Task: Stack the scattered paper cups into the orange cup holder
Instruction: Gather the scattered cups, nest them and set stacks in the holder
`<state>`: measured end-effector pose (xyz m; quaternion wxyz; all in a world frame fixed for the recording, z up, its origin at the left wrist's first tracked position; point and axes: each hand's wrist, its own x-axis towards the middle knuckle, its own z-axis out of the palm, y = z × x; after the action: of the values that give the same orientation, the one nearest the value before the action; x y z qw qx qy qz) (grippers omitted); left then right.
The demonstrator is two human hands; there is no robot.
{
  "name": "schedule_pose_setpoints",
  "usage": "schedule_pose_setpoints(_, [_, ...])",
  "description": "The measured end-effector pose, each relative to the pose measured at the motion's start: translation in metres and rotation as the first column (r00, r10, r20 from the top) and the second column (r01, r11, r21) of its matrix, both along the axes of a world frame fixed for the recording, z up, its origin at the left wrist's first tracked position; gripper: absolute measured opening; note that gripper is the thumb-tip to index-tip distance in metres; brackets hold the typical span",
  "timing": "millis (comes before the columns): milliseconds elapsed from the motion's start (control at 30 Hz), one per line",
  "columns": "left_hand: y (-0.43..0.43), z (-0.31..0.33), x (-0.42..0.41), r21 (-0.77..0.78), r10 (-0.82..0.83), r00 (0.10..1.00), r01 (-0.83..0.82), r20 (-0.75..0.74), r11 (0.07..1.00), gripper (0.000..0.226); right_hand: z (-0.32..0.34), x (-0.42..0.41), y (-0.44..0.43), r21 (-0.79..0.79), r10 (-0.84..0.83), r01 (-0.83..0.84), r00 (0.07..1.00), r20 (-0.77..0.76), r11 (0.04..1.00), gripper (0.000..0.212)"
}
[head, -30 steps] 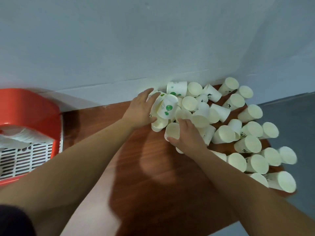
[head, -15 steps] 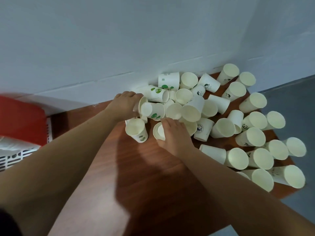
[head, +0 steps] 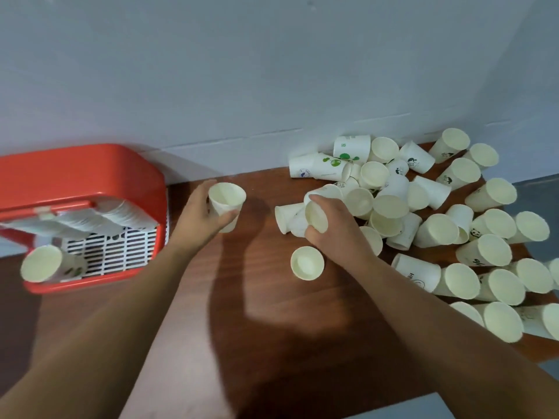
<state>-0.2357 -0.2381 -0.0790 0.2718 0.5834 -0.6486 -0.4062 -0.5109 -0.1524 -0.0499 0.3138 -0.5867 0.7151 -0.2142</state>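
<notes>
The person's left hand [head: 199, 213] holds a plain white paper cup [head: 227, 201] upright above the brown wooden worktop [head: 242, 328]. Its grip is clamped round the cup's side, thumb on the near face and fingers behind, and the mouth faces up. That cup hangs between the orange plastic cup holder [head: 90, 173] on the left and the heap of loose white paper cups [head: 438, 225] on the right. The right hand [head: 332, 234] is at the heap's left edge, its grip closed over a second paper cup [head: 316, 217] that is tilted with its mouth towards us. From here I can't tell whether that cup is lifted clear or resting on the ones under it. Just in front of that hand a small lone cup [head: 307, 263] stands upright on the wood, apart from the rest. The heap is mostly cups on their sides, some printed in green or black, pushed up against the pale grey wall [head: 242, 71]. Inside the holder a nested row of cups [head: 99, 216] lies on its side over a white slatted grille. One green-printed cup [head: 40, 264] lies at the holder's front left corner, mouth outward.
</notes>
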Motion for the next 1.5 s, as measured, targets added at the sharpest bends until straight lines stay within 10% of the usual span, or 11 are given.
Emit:
schedule_pose_setpoints(667, [0.118, 0.06, 0.303, -0.063, 0.648, 0.761, -0.648, -0.029, 0.759, 0.065, 0.059, 0.303, -0.021, -0.094, 0.386, -0.375, 0.897, 0.213, 0.922, 0.055])
schedule_pose_setpoints(1500, [0.062, -0.021, 0.369, 0.018, 0.124, 0.943, -0.136, 0.308, 0.991, 0.073, 0.012, 0.459, -0.048, -0.098, 0.408, -0.402, 0.911, 0.055, 0.91, 0.07])
